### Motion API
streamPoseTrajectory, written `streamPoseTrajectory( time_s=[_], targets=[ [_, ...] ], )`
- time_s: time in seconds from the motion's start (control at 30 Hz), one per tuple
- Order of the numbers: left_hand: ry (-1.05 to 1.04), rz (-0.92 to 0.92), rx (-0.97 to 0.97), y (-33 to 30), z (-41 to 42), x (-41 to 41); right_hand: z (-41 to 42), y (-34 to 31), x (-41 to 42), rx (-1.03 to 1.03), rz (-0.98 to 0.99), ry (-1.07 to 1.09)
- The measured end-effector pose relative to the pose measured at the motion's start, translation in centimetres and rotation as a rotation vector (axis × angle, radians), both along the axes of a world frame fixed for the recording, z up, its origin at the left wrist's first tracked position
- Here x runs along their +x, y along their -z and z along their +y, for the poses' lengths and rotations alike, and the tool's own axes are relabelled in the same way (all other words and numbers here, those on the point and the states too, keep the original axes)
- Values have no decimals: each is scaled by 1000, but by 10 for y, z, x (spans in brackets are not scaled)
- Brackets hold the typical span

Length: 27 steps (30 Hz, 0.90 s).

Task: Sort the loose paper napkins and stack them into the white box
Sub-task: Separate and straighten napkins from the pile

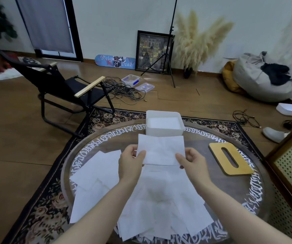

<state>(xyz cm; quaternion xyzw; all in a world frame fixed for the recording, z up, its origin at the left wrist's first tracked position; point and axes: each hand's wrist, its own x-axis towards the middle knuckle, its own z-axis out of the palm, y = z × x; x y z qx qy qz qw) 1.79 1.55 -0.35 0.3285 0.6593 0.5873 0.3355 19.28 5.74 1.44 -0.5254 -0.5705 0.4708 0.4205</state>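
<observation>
Two bare hands hold one white paper napkin (161,149) flat and level, stretched between them, likely to square it before it goes into the white box (164,124). The left hand (132,160) pinches the napkin's left edge, thumb on top and fingers curled beneath. The right hand (190,160) pinches the lower right corner in the same way, thumb pressed on the paper, fingers folded under it. Both forearms reach forward from the bottom of the view, wrists roughly level, palms turned inward toward each other.

Just beyond the fingertips, the napkin's far edge overlaps the near wall of the box as seen from above; whether they touch cannot be told. The box is open and already holds a neat white stack, so a short forward carry would likely bring the sheet over it.

Below the wrists and forearms, many loose napkins (106,182) lie scattered and overlapping across a round dark table (247,199) with white lettering on its rim. To the right of the right hand's fingers, well apart, lies a flat wooden lid (217,152) with a slot, presumably the box's cover, set aside so the box stays open.
</observation>
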Motion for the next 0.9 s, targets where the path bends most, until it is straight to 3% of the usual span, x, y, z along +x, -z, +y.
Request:
streamPoseTrajectory(
  time_s=[0.4,0.9],
  targets=[
    [125,211,-149,-5,94,-22,93,-7,-12,10,-176,104],
    [93,290,-207,-6,175,-41,179,6,-35,28,-358,161]
  ],
)
